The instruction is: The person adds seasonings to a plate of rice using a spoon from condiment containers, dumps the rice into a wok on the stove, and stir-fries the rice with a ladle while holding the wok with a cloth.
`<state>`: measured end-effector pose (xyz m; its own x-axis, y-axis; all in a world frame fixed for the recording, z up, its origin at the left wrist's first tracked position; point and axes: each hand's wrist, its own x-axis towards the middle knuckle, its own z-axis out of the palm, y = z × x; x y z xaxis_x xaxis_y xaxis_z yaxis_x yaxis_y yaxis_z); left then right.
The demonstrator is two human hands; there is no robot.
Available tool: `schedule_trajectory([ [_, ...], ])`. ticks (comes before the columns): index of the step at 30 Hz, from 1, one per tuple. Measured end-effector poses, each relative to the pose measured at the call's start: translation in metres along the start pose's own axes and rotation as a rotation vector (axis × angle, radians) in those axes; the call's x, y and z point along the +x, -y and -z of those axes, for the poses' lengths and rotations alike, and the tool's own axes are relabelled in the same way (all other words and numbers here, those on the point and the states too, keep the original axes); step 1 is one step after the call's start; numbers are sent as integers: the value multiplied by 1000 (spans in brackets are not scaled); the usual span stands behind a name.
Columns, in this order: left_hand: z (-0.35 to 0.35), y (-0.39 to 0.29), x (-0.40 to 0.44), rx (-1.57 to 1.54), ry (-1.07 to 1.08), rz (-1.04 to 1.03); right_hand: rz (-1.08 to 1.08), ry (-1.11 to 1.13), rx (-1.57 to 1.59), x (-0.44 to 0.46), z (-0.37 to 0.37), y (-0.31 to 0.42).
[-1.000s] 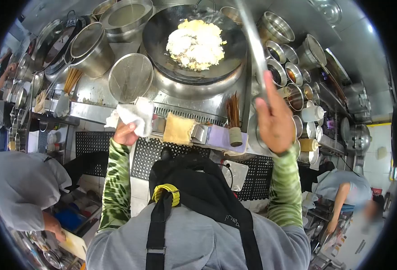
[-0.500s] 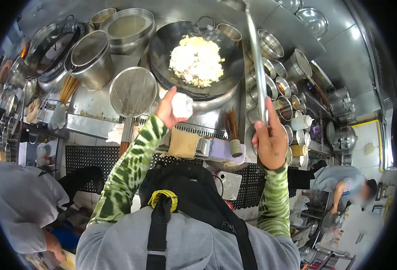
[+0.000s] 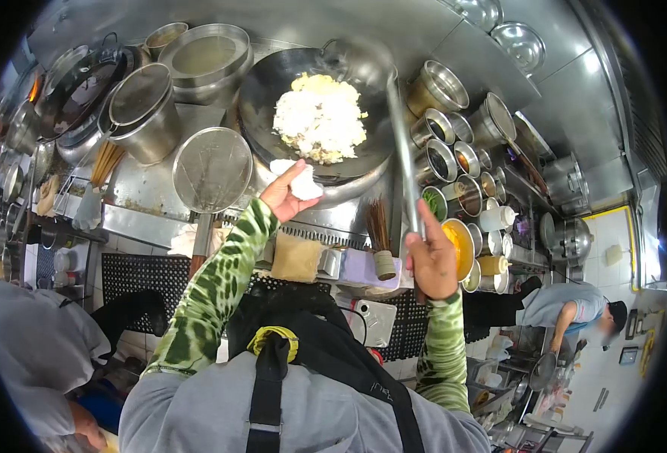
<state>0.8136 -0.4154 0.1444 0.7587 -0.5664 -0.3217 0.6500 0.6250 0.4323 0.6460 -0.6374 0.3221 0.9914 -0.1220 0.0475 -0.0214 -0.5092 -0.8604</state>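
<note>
White rice with yellow egg (image 3: 321, 119) lies in the middle of a black wok (image 3: 262, 83) on the stove. At the wok's near rim my left hand (image 3: 288, 198) is closed on a folded white cloth (image 3: 304, 183). My right hand (image 3: 432, 260) grips a long metal ladle (image 3: 404, 143) by its handle, at the right of the stove. The ladle's bowl end is blurred over the far right part of the wok.
A round strainer (image 3: 213, 170) rests left of the wok, near a metal pot (image 3: 148, 121). A bamboo brush (image 3: 379, 234) stands at the stove's front edge. Bowls of ingredients (image 3: 458, 245) line the right side. Co-workers (image 3: 31, 347) (image 3: 568, 306) are at both sides.
My left hand has moved right and forward from the stove's front edge to the wok rim with the cloth. The ladle has come down over the wok, and my right hand is lower and further left.
</note>
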Motion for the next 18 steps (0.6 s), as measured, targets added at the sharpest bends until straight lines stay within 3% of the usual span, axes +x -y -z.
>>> schedule_trajectory([
  [2,-6,-2,2,35,-26,62,134,-55,-70,1,7,11],
  [5,-18,-3,18,18,-143,56,154,7,-154,14,-3,18],
  [9,-4,5,37,140,-289,-38,337,268,-462,20,-16,-65],
  [10,-9,4,37,165,-331,-31,273,252,-482,5,-14,-50],
  [12,-10,7,46,195,-374,-52,367,168,-540,-18,-6,-34],
  [14,6,25,63,162,-402,-154,306,181,-557,-37,6,-8],
  [16,-10,25,15,383,-436,67,-130,221,-398,-68,36,53],
  [18,-34,28,-28,180,-392,64,-196,267,-301,-96,87,74],
])
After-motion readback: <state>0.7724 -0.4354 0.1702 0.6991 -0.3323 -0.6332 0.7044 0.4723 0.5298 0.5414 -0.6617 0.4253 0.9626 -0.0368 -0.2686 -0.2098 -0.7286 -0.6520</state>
